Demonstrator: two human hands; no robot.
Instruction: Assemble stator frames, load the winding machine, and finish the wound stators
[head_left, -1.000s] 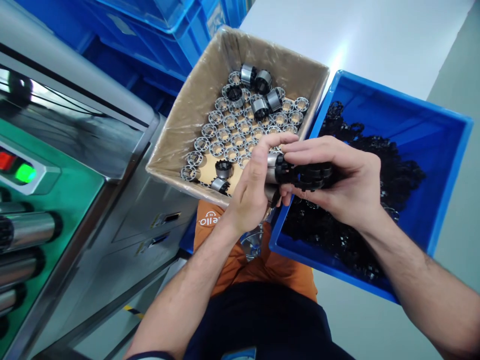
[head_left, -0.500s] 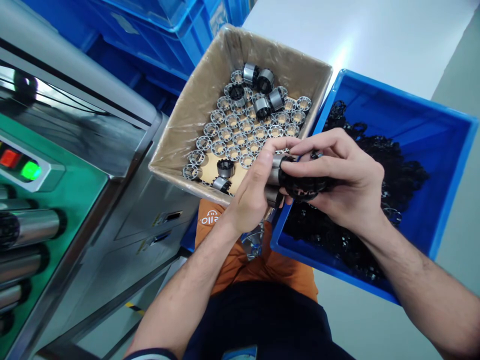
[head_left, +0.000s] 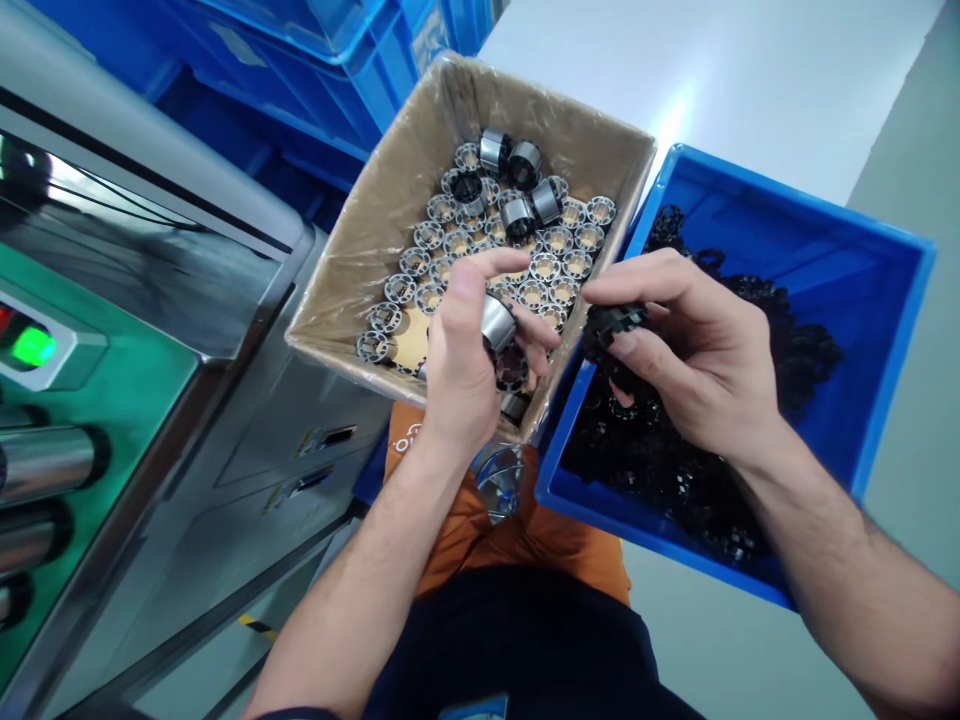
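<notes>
My left hand (head_left: 463, 350) is over the cardboard box with its fingers loosely curled. A silvery stator core (head_left: 499, 322) with a black toothed end cap (head_left: 513, 368) sits in it, partly hidden by the hand. The index finger stretches out above the core. To the right, my right hand (head_left: 701, 355) pinches dark plastic toothed rings (head_left: 611, 328) between thumb and fingers, over the blue bin's near-left side. How many rings it holds I cannot tell. Bare metal cores (head_left: 545, 267) stand in rows in the box, and several black-capped cores (head_left: 517, 215) lie on top of them.
The plastic-lined cardboard box (head_left: 360, 235) adjoins a blue bin (head_left: 847, 215) heaped with black rings (head_left: 675, 490). On the left is a machine with a green panel (head_left: 127, 400), a lit green button (head_left: 34, 345) and metal cylinders (head_left: 45, 465). Blue crates (head_left: 300, 75) stand behind.
My hands have come apart. The left has shifted left over the box with the core, its fingers looser; the right stays by the bin with dark rings. The view has shifted slightly.
</notes>
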